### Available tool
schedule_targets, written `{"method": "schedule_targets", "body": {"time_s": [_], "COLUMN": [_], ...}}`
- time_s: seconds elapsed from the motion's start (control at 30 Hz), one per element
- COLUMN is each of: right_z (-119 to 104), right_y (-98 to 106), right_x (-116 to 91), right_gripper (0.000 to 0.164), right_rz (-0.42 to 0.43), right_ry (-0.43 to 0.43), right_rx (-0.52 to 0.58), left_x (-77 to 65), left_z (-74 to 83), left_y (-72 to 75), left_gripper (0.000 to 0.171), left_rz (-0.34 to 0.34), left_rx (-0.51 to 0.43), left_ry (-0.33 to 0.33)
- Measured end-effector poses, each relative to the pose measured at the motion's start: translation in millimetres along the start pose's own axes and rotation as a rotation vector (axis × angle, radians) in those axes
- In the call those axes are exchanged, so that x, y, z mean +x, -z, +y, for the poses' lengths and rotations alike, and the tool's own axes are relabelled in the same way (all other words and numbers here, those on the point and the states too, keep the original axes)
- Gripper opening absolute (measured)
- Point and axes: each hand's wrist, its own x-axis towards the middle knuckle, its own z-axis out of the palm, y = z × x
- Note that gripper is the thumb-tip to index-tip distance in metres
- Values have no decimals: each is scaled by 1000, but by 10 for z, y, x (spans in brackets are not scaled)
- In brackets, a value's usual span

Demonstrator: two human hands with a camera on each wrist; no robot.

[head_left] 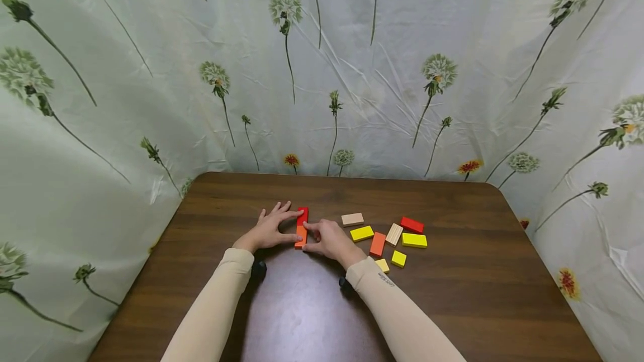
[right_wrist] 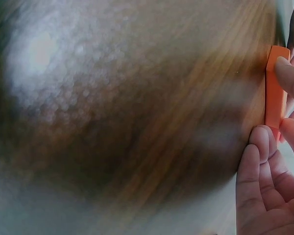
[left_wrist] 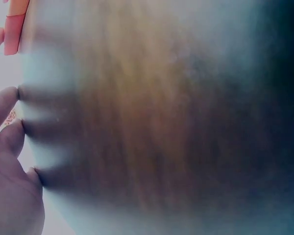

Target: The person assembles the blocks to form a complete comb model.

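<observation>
An orange block (head_left: 301, 236) and a red block (head_left: 302, 214) lie end to end in a line on the brown table. To their left is my left hand (head_left: 270, 230), its fingers spread, with the index fingertip at the red block and the thumb at the orange one. My right hand (head_left: 331, 241) holds the orange block from the right, thumb by its near end and index finger by its far end. In the right wrist view, these two fingertips rest against the orange block (right_wrist: 276, 93), and the other fingers are bent near the tabletop.
Right of my hands lie several loose blocks: yellow (head_left: 414, 240), red (head_left: 412, 224), orange (head_left: 377, 244) and plain wood (head_left: 394, 234). My right sleeve (head_left: 377, 278) partly covers a pale yellow block (head_left: 383, 265). A flowered curtain (head_left: 372, 82) hangs behind the table (head_left: 468, 295).
</observation>
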Motion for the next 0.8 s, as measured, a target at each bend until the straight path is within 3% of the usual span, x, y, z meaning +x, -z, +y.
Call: {"method": "schedule_targets", "body": {"time_s": [0.27,0.8], "right_z": [28,81], "right_y": [-19,-40], "right_x": [0,-24], "right_gripper": [69,63], "right_rz": [-6,57], "right_ry": [-26,42], "right_rx": [39,52], "left_x": [-10,-30], "left_z": [9,12], "left_y": [0,-13], "left_gripper": [78,76], "left_rz": [-8,-11], "left_rx": [-5,-14], "left_ry": [5,4]}}
